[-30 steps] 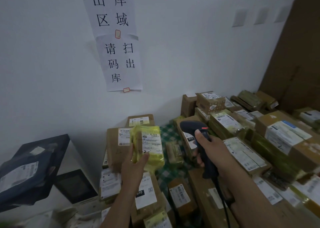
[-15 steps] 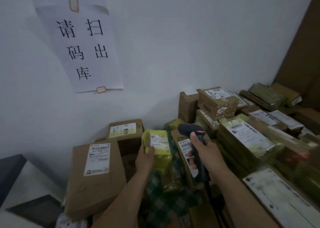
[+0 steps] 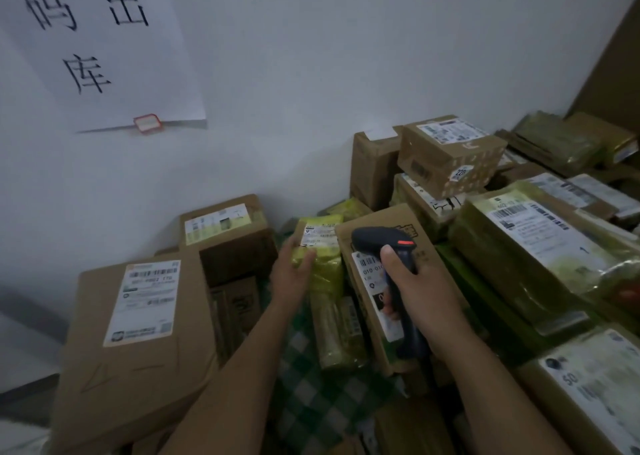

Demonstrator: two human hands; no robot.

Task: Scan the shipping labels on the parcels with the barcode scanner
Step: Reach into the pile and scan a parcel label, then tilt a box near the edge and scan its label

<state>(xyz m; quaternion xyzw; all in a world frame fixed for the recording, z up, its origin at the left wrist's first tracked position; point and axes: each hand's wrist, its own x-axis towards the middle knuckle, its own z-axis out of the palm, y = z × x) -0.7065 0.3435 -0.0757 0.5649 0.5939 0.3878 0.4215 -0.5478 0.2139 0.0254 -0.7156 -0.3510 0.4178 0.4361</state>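
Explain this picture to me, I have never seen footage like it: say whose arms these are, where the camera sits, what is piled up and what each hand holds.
No machine here: a person works with two bare hands. The one camera sits on their head, looking forward and down, so both arms enter from the bottom edge. The left hand holds a small yellow parcel, white label showing. The right hand has its grip round the handle of a dark barcode scanner, whose head points roughly toward that parcel. Around them lie labelled cardboard boxes, such as the large box at left, and film-wrapped packets, over a green checked cloth. A paper sign with Chinese characters hangs on the white wall.
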